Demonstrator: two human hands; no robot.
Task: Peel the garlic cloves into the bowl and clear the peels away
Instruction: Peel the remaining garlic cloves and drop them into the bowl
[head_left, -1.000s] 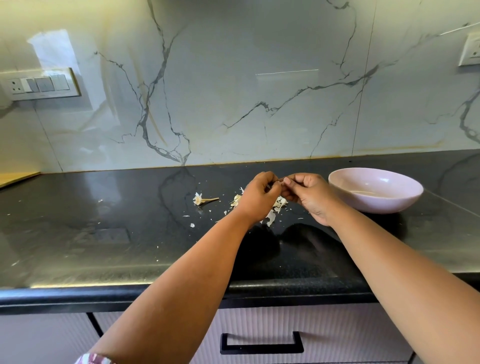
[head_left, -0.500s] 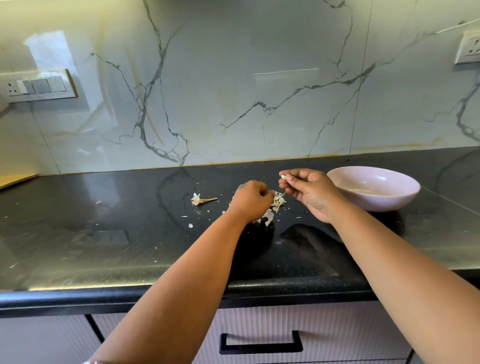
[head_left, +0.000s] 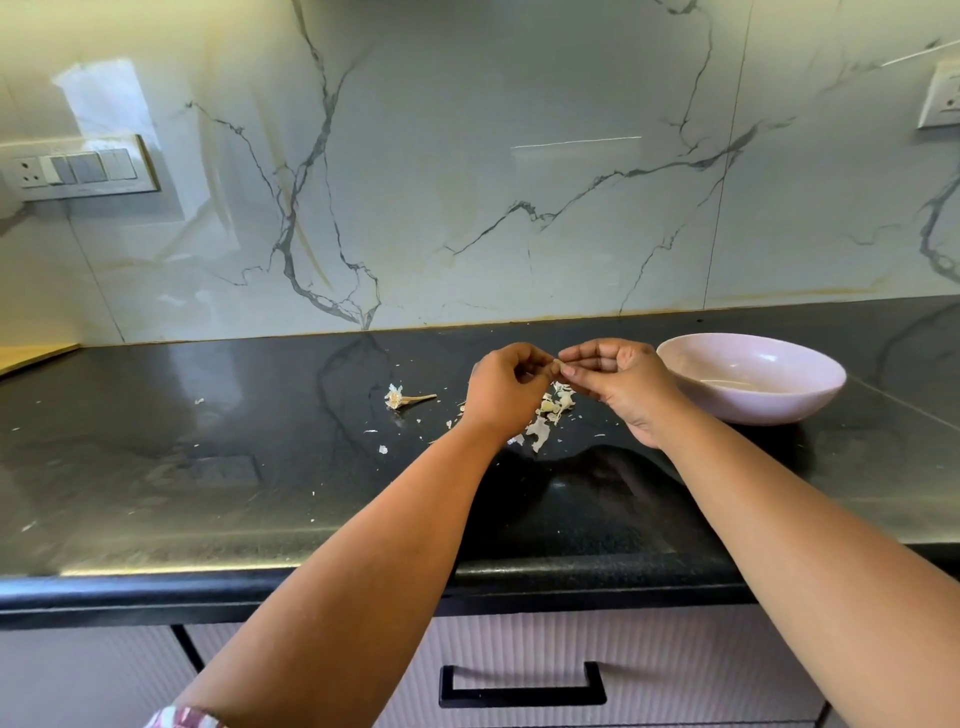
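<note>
On black countertop (head_left: 156, 499) before marbled wall: left hand (head_left: 506, 387) brought back from peel pile (head_left: 553, 410) to right hand (head_left: 618, 382), both pinching one small garlic clove (head_left: 558, 362) just left of pink bowl (head_left: 748, 410); peeling evidently resumed, peels uncleared.

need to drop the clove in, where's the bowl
The bowl sits on the counter at the right in the head view, just beyond the right hand.
</note>
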